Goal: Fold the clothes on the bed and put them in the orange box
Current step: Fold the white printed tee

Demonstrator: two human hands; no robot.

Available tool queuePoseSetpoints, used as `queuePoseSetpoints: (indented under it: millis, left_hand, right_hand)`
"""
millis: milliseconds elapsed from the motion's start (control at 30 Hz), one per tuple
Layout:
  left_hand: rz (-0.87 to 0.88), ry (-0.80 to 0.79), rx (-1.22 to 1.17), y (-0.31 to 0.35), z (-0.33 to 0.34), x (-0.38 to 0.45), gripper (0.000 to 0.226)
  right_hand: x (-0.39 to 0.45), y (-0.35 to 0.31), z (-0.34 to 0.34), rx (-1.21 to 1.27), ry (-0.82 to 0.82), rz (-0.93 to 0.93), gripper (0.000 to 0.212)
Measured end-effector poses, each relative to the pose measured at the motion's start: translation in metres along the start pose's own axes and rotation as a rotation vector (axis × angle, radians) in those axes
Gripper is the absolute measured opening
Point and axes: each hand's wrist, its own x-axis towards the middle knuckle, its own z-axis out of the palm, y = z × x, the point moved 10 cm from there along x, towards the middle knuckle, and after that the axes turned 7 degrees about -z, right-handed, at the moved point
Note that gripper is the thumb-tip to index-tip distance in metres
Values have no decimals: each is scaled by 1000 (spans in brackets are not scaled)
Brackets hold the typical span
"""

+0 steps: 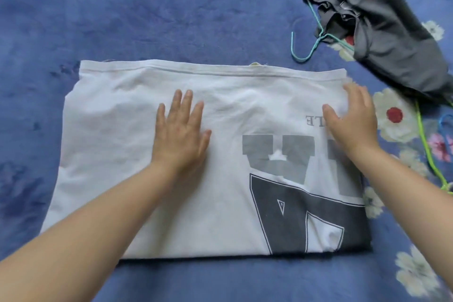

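Both of my bare forearms come in from the bottom edge, closest to the lens, and reach up over a white T-shirt (137, 179) that is folded into a broad rectangle and lies flat on the bed (147, 7), whose blue cover is plain on the left and printed with white and pink flowers on the right. Starting at the left, the shirt's side edge slants outward toward me and its stitched hem runs straight across the far side. My left hand (180, 135) lies palm down near the middle of the shirt, fingers straight and a little spread, pressing the cloth flat and gripping nothing. Right of it, large dark grey block letters are printed on the fabric, appearing upside down from where I look, with a small line of text above them. My right hand (353, 117) rests on the shirt's far right corner, fingers extended and slightly bent over the cloth, palm down; I see it touching the fabric but not pinching it.

Beyond the shirt's right corner, well apart from it, a dark grey garment (382, 19) lies crumpled on the cover with a teal wire hanger (316, 39) poking out of its near end. Further right, near the frame edge, a lime green hanger (426, 149) lies beside a blue hanger (445, 122), both partly cut off.
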Motion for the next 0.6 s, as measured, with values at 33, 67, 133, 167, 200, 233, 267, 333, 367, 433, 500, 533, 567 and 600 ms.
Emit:
queuePoseSetpoints:
  millis: [33, 67, 133, 167, 200, 233, 267, 333, 367, 433, 500, 533, 567, 600]
  left_hand:
    - [58, -5, 17, 17, 9, -11, 61]
    - [96, -25, 51, 30, 20, -21, 61]
    - [103, -90, 100, 45, 40, -39, 64]
    - [87, -121, 105, 47, 48, -46, 64]
    - [68, -149, 110, 47, 54, -49, 64]
    - [55, -152, 116, 48, 56, -49, 64]
    - [48, -138, 123, 49, 54, -47, 63]
    - [70, -123, 122, 56, 45, -41, 57]
    - [106, -111, 104, 63, 38, -36, 52]
    - [254, -76, 54, 88, 24, -26, 42]
    - [395, -87, 30, 120, 12, -12, 40]
    - [447, -140, 38, 140, 10, -4, 41]
    - [496, -175, 68, 161, 12, 4, 43]
    - [521, -191, 103, 177, 12, 14, 46]
  right_hand:
    - [-14, 14, -9, 4, 25, 100, 89]
    - [-31, 29, -12, 41, 16, 231, 94]
    - [-68, 59, -2, 172, -91, 465, 77]
    - [-86, 64, 6, 246, -161, 512, 58]
    - [-100, 66, 13, 305, -212, 518, 41]
    - [-113, 69, 18, 367, -240, 520, 28]
    - [-126, 71, 24, 441, -269, 540, 19]
    - [-148, 74, 35, 663, -327, 597, 19]
    - [-157, 73, 41, 810, -351, 637, 36]
    - [-170, 74, 50, 1048, -393, 697, 82]
    - [-179, 75, 55, 1198, -453, 720, 96]
    - [-182, 75, 57, 1240, -488, 720, 96]
    - [-185, 77, 57, 1273, -502, 713, 96]
    - [-185, 76, 57, 1285, -520, 696, 94]
